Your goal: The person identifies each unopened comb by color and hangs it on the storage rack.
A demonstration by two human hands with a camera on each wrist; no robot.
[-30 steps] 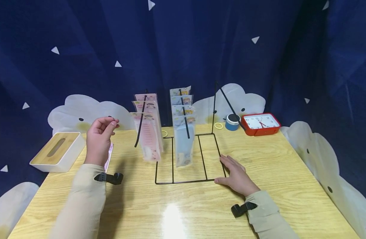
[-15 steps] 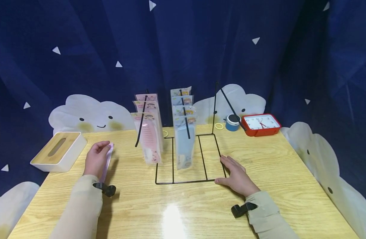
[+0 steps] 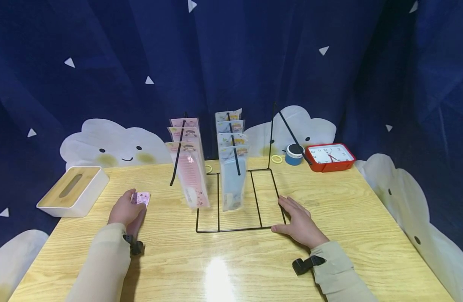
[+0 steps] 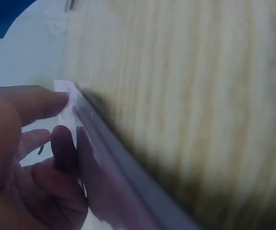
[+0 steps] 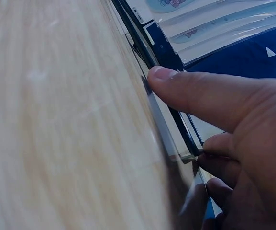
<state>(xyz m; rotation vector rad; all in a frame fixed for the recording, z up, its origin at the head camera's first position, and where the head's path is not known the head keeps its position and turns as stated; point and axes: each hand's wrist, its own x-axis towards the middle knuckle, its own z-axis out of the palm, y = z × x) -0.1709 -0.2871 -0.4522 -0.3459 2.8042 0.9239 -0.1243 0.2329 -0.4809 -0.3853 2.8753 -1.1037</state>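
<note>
Left hand, lower left of the head view, pinches a pink packaged comb against the worktop; thumb and fingers curl round the packet's edge in the left wrist view. Right hand lies flat with fingers straight at the lower right corner of the black wire display rack, thumb against the base wire.

Open room: bare worktop between left hand and rack, along the whole near edge, and right of the right hand out to the worktop's right edge. White tissue box sits near the left edge. Pink comb packs and blue comb packs hang on the rack's pegs.

Red clock, blue-and-white cylinder and yellow ring sit at the far edge. Clock numerals visible; packet printing too small to read.
</note>
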